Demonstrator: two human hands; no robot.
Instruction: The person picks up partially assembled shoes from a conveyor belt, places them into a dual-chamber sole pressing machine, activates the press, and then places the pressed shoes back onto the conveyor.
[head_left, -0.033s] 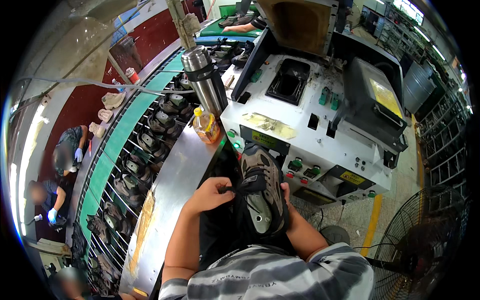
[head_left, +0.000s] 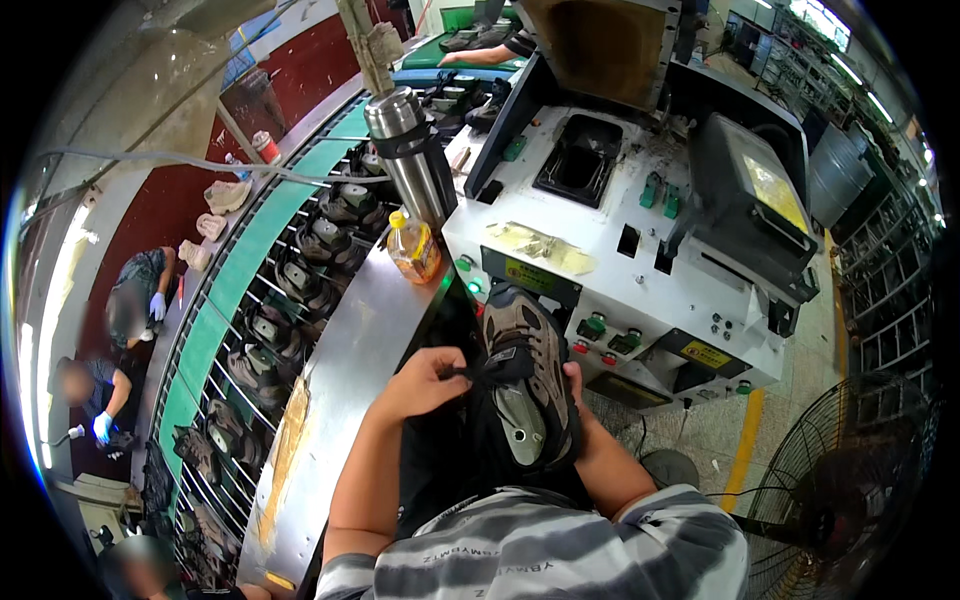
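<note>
A brown and black lace-up shoe rests over my lap with its toe pointing away from me. A grey-green shoe last with a round metal-rimmed hole fills its opening. My left hand, on the shoe's left, pinches the end of a black shoelace, drawn out sideways from the tongue area. Dark lace or tongue material bunches above the last, and its exact form is hard to make out. Against the shoe's right side lies my right hand, gripping it; the thumb shows while the other fingers are hidden.
Left of me runs a metal ledge with a drink bottle and a steel thermos. Beyond it, a roller conveyor carries several similar shoes. A white machine stands ahead, a fan at right. Co-workers are at far left.
My left hand has shifted slightly up, its fingers still pinching the lace. The dark material above the last now looks more bunched and raised. My right hand stays on the shoe.
</note>
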